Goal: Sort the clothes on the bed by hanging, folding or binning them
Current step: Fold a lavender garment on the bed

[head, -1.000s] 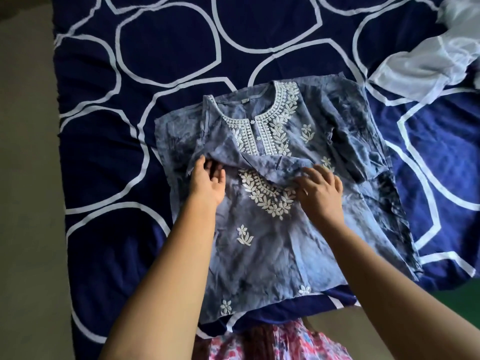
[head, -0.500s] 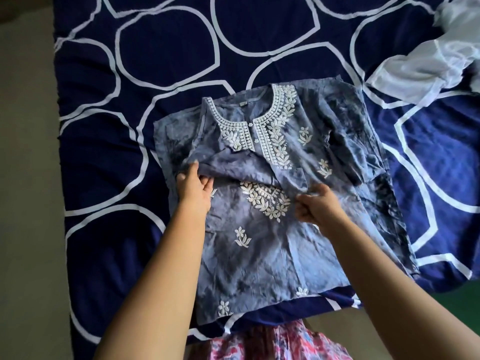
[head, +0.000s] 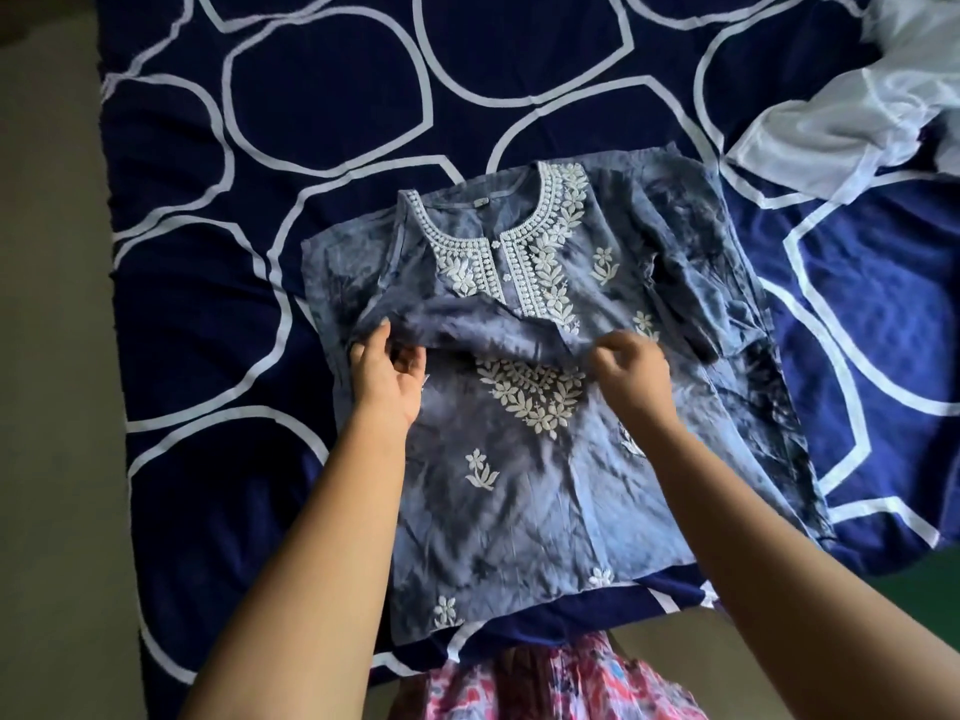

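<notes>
A grey-blue tie-dye tunic (head: 524, 491) with white embroidered neckline lies spread on the dark blue bed (head: 322, 75), collar pointing away from me. A fold of its cloth runs across the chest. My left hand (head: 384, 376) pinches the left end of that fold, thumb and fingers around the cloth. My right hand (head: 631, 371) grips the fold's right end with curled fingers. Both sleeves are tucked inward over the body.
A crumpled white garment (head: 841, 116) lies at the bed's far right corner. The bed's left edge meets a pale floor (head: 52, 407). My pink patterned clothing (head: 550, 683) shows at the bottom, against the bed's near edge.
Both hands have slid back toward me from the chest area, and they now pinch and lift the cross fold instead of pressing flat on the tunic.
</notes>
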`<action>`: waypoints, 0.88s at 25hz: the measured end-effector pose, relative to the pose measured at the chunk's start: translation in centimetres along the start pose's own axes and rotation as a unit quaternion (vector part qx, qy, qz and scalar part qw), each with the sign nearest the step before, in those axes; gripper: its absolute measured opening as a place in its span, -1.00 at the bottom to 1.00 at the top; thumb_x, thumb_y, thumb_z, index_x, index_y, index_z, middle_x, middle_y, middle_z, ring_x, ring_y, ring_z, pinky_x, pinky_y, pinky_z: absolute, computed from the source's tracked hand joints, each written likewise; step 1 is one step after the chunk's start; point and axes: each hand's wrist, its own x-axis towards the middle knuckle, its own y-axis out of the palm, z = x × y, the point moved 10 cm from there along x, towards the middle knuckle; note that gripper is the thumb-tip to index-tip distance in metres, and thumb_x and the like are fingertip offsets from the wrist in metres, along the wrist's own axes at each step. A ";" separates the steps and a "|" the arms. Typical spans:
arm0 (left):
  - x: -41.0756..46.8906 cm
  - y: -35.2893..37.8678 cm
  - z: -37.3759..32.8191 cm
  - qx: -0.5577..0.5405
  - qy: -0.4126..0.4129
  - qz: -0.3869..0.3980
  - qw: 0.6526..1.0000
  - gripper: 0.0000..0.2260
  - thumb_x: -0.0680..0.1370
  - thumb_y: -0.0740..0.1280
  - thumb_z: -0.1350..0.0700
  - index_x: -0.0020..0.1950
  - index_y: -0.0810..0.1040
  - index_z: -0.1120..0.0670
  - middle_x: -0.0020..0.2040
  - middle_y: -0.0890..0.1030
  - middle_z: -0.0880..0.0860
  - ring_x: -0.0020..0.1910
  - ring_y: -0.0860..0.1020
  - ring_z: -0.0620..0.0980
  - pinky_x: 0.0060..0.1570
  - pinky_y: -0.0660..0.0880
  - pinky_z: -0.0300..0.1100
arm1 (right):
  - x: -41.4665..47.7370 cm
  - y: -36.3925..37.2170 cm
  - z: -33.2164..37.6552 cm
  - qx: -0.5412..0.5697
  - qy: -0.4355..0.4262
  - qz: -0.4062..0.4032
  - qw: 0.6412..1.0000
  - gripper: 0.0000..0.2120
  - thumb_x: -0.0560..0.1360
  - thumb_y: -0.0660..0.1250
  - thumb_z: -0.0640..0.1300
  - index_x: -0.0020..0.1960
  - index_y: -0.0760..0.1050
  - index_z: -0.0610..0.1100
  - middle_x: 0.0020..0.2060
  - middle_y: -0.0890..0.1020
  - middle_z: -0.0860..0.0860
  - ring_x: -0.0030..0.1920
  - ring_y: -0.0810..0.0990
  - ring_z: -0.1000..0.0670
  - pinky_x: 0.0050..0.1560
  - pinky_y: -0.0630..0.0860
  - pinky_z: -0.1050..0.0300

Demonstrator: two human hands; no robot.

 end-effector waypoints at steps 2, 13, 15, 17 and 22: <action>0.0 -0.1 -0.2 0.021 0.010 -0.014 1.000 -0.80 0.56 0.34 0.13 0.15 0.44 0.08 -0.02 0.54 0.06 -0.18 0.49 -0.04 -0.45 0.48 -0.33 | -1.4 1.0 -0.5 0.332 0.159 0.053 0.928 -0.76 0.53 0.14 -0.23 -0.30 0.42 -0.18 -0.43 0.49 -0.03 -0.44 0.44 0.00 -0.36 0.38 0.19; -0.6 -0.7 -0.4 0.157 0.066 -0.020 0.985 -0.76 0.55 0.31 0.27 0.10 0.35 0.01 -0.01 0.54 0.02 -0.21 0.49 -0.07 -0.26 0.49 -0.20 | -7.7 4.8 -5.8 0.338 0.230 0.129 0.904 -0.70 0.46 0.16 -0.54 -0.14 0.31 -0.15 -0.41 0.52 -0.10 -0.50 0.52 0.07 -0.48 0.43 0.24; -0.8 -1.1 -0.4 0.179 0.081 -0.034 0.980 -0.78 0.56 0.28 0.24 0.13 0.35 0.00 0.04 0.54 0.04 -0.17 0.52 -0.04 -0.20 0.50 -0.16 | -8.8 4.0 -6.7 0.184 0.216 0.094 0.954 -0.79 0.45 0.19 -0.45 -0.10 0.36 -0.15 -0.36 0.48 -0.08 -0.47 0.48 0.05 -0.48 0.35 0.28; -1.0 -1.0 -0.1 0.171 0.070 -0.031 0.982 -0.79 0.59 0.25 0.18 0.20 0.35 -0.01 0.05 0.55 0.00 -0.07 0.56 0.00 -0.06 0.52 -0.08 | -8.8 1.5 -4.9 0.016 0.088 -0.007 0.996 -0.76 0.43 0.32 -0.33 0.07 0.43 -0.19 -0.18 0.52 -0.07 -0.19 0.52 0.09 -0.24 0.38 0.37; -0.4 -1.0 0.2 0.157 0.045 -0.015 0.986 -0.67 0.60 0.27 0.17 0.36 0.34 0.01 0.07 0.56 -0.01 0.02 0.58 0.04 0.02 0.52 -0.05 | -5.7 4.4 0.7 -0.306 -0.192 0.052 0.931 -0.34 0.45 0.33 -0.16 0.46 0.18 0.18 0.53 0.09 0.06 0.50 -0.09 -0.05 0.44 -0.01 -0.12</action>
